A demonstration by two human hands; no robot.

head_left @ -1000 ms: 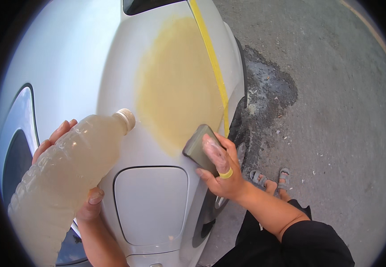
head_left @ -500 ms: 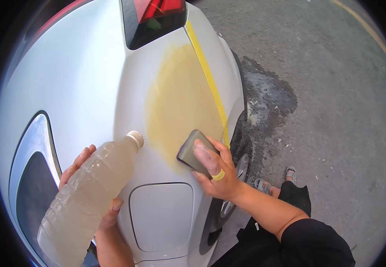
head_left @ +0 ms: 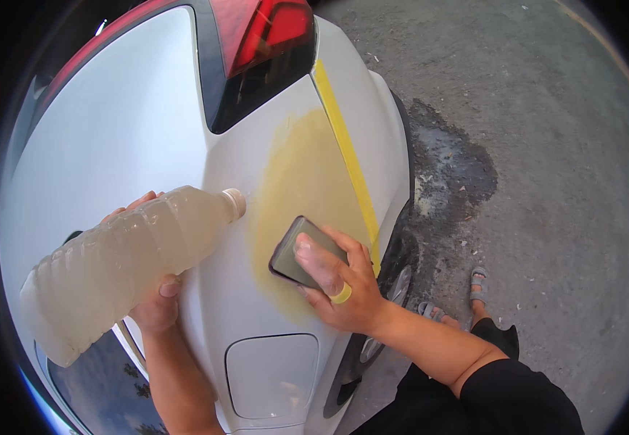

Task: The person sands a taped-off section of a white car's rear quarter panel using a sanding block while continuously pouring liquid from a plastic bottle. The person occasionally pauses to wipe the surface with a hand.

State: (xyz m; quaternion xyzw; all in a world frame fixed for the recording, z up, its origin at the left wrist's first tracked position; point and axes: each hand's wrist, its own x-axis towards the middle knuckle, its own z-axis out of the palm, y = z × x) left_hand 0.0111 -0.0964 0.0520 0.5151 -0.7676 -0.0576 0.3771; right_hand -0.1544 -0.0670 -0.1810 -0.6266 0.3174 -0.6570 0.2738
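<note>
My left hand [head_left: 156, 301] is wrapped round a large clear plastic bottle [head_left: 129, 250] of cloudy liquid. The bottle lies tilted nearly level, its white cap [head_left: 235, 204] pointing right toward a yellowish filler patch [head_left: 303, 174] on the white car panel. On the lower part of that patch, my right hand [head_left: 343, 283] presses a grey-green sanding block [head_left: 301, 245] with dark edges, fingers over its top. Yellow tape circles one of my right fingers. A strip of yellow masking tape [head_left: 347, 156] runs down the panel seam to the right of the patch.
A red and black tail light [head_left: 274, 40] sits above the patch, and a square fuel flap [head_left: 271, 377] below it. The rear wheel [head_left: 372, 348] is at the lower right. Beyond the car, the asphalt [head_left: 561, 181] has a wet stain [head_left: 452, 170]. My sandalled feet stand there.
The bottle has tipped from slanting to nearly level, its cap higher in view. The sanding block has shifted up the patch. The whole car appears lower in the picture.
</note>
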